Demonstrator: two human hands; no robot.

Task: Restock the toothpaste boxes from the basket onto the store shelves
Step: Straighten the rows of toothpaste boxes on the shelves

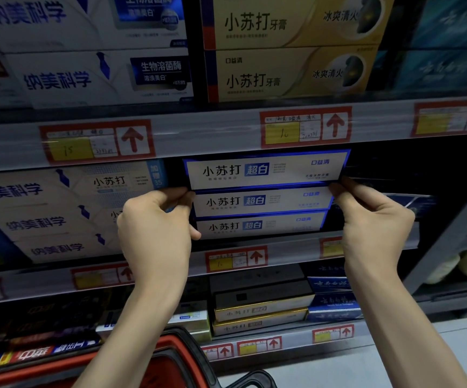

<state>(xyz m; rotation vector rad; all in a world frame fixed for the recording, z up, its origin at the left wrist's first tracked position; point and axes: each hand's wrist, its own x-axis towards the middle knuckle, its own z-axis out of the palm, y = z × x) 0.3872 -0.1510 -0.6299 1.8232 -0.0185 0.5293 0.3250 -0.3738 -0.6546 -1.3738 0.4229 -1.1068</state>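
Left hand (153, 228) and right hand (375, 222) pinch opposite ends of the top toothpaste box (265, 170) on the price-tagged shelf (292, 252).

The light is dim and bluish, striking from the near side. The top toothpaste box (265, 169) at centre is brightest and sharpest; the left hand (156, 228) and right hand (375, 222) are evenly lit. The recess (389, 161) right of it sinks to black. Glare streaks the price rail (198, 133), which bows toward the edges. White packs (30, 15) far left and teal packs (450, 29) far right blur.
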